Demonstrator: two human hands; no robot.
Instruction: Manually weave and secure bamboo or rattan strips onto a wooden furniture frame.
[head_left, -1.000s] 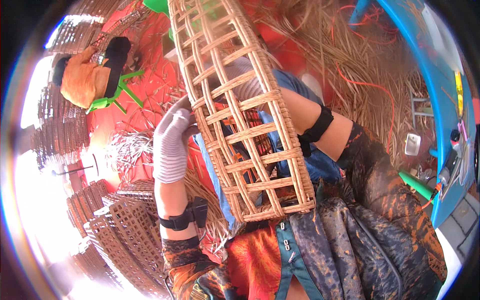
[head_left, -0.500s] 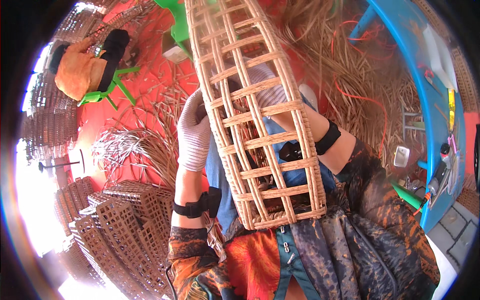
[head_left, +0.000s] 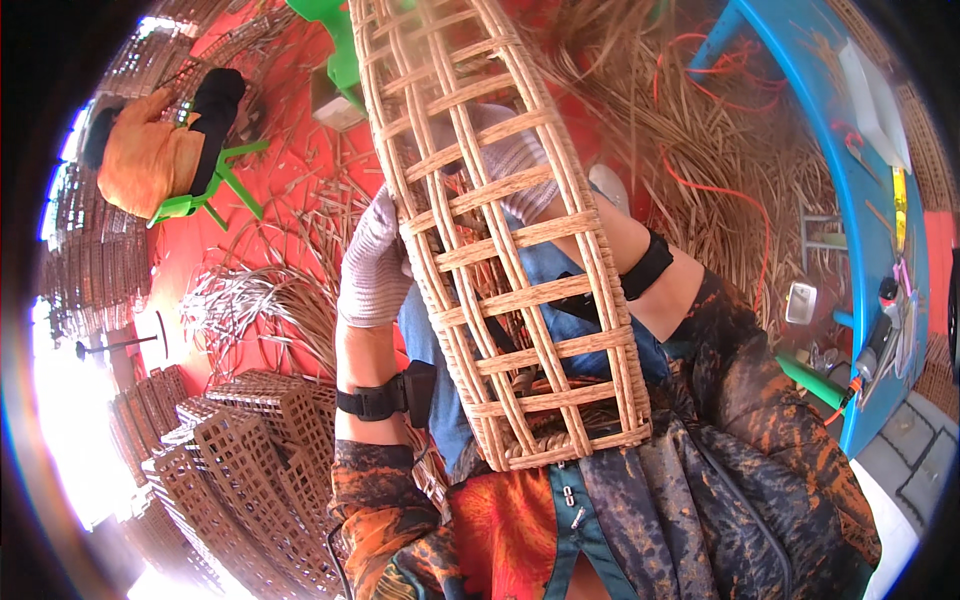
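A long woven basket (head_left: 515, 294) of tan twisted strips, with an open lattice, stretches from my lap away toward the far edge, its near end against my clothes. In a striped white knit glove, my left hand (head_left: 374, 265) closes on the basket's left edge, its fingertips hidden behind the weave. My right hand (head_left: 513, 150), gloved alike, shows through the lattice on the basket's far side. Its fingers look curled, but strips cross them and what they hold is hidden. Black straps circle both wrists.
Loose dry strips (head_left: 265, 310) lie on the red floor at left. Stacked brown lattice baskets (head_left: 240, 465) stand near left. Another person (head_left: 150, 160) sits on a green stool (head_left: 225, 180) at far left. A blue table (head_left: 850, 240) with tools curves along the right; an orange cord (head_left: 720, 190) crosses the floor.
The basket's far end has swung slightly left. Both hands have shifted a little left with it, and the left hand remains at its edge.
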